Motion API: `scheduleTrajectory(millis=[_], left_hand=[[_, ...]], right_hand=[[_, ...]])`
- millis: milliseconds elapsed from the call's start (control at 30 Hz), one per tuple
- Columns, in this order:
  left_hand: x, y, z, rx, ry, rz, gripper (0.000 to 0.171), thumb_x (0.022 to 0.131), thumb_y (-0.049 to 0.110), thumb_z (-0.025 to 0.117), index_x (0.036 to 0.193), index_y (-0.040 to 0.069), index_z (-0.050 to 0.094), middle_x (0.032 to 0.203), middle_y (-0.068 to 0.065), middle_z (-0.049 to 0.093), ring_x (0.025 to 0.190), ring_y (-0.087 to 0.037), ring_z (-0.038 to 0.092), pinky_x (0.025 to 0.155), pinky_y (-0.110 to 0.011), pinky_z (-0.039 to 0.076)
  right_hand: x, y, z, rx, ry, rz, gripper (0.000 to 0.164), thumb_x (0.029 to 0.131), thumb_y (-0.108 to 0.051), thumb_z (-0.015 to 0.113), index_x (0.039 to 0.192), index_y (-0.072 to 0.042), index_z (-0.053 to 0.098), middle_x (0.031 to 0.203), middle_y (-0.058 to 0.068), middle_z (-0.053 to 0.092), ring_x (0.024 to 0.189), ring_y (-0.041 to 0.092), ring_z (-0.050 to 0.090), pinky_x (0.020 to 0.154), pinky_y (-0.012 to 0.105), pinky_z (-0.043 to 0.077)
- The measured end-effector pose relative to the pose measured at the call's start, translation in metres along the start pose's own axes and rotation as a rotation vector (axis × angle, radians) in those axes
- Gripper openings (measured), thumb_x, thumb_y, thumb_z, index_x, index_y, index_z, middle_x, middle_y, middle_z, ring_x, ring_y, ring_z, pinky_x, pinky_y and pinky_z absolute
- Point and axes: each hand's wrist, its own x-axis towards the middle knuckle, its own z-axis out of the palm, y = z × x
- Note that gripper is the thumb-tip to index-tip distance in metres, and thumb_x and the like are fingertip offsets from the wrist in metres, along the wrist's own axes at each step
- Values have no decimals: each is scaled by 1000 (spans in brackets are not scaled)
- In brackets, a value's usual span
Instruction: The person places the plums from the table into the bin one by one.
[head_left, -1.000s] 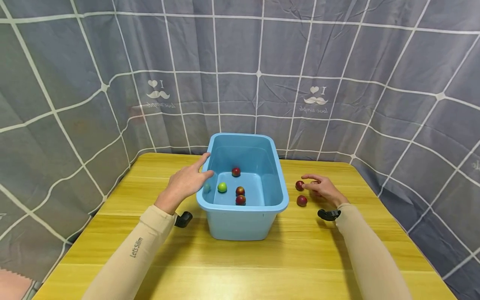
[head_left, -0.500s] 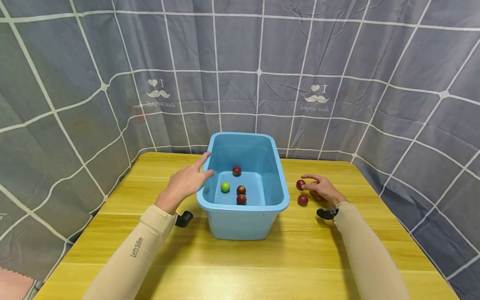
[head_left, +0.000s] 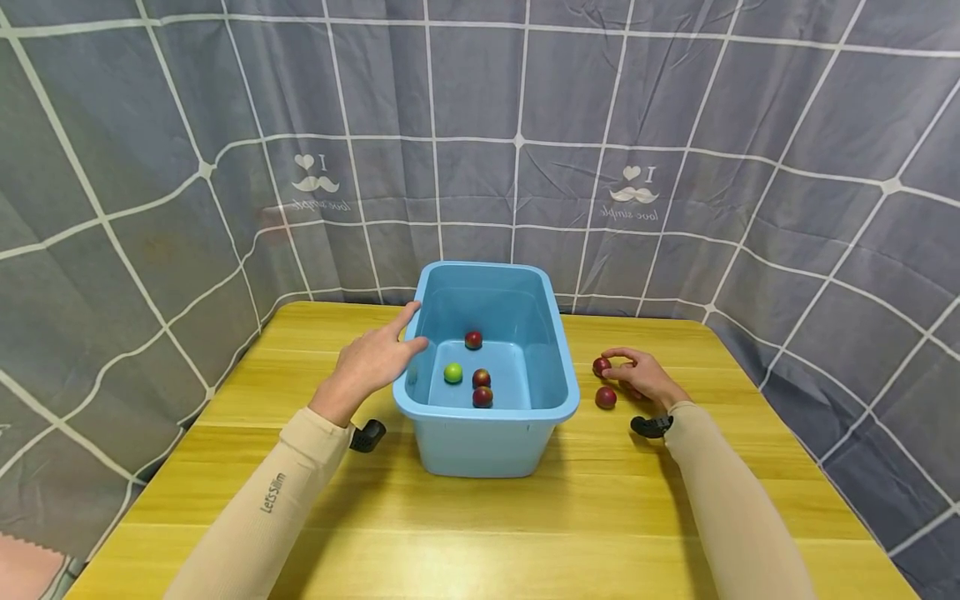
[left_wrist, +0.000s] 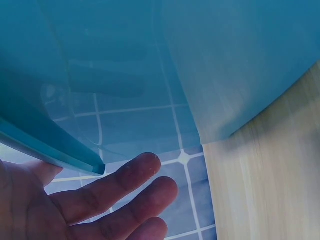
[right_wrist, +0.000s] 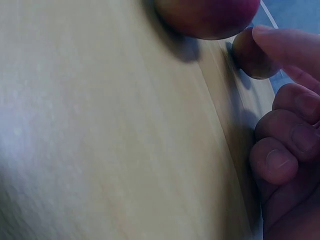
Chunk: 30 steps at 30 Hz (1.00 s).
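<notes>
Right of the blue plastic tub [head_left: 495, 446], my right hand [head_left: 647, 377] pinches a small dark red plum [head_left: 601, 367] between thumb and forefinger on the table. Its other fingers are curled in, as the right wrist view shows. A second red plum [head_left: 606, 397] lies just nearer to me. My left hand [head_left: 375, 360] rests at the tub's left rim, thumb over the edge and forefinger stretched along it. In the left wrist view its fingers [left_wrist: 125, 185] extend loosely under the rim. Inside the tub lie a green fruit [head_left: 453, 372] and three red plums [head_left: 483, 397].
The tub stands on a yellow wood-grain table [head_left: 480, 542]. Grey checked cloth [head_left: 480, 100] hangs behind and along both sides. Each wrist wears a black strap [head_left: 651, 427]. A pink patch [head_left: 26, 567] shows at the lower left.
The green fruit has rolled slightly right inside the tub. My right wrist has shifted a little left, with thumb and forefinger staying at the far plum. The left hand has not moved.
</notes>
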Motion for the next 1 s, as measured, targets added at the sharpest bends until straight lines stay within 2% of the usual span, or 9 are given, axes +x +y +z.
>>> scheduleTrajectory(millis=[233,333,533,800,1000], left_hand=[[-1,1,-1,1,0,2,73,99,56,40,163,37,11,154,-21,45,103,-39,63,63,-39,45],[-1,1,-1,4,-4,5,73,99,56,40,163,36,11,154,-21,45,104,-40,63,63,-39,45],[-1,2,-1,3,-1,11,73,99,56,40,163,37,11,155,-20,44,114,-43,61,67,-41,47],[-2,2,-2,4,3,9,73,99,56,39,163,36,11,155,-20,43,112,-42,62,66,-40,47],[-2,1,-2,13,5,10,73,99,56,39,163,35,12,155,-20,44,110,-40,62,66,-40,45]], right_hand=[[-1,-1,2,-16,11,17,52,94,-27,72,139,-8,55,67,-4,59,46,9,36,45,25,34],[-2,0,1,-35,20,27,50,94,-28,71,139,-10,56,69,-3,60,47,10,37,46,25,34],[-5,-1,-1,-59,20,23,50,95,-30,70,139,-11,56,68,-2,56,47,12,38,47,25,35],[-5,-3,-3,-53,6,-2,48,95,-29,71,137,-9,58,65,-1,54,46,12,38,45,26,34],[-7,-5,-3,-65,-8,-17,47,96,-29,70,136,-8,57,60,-3,45,48,14,38,47,27,33]])
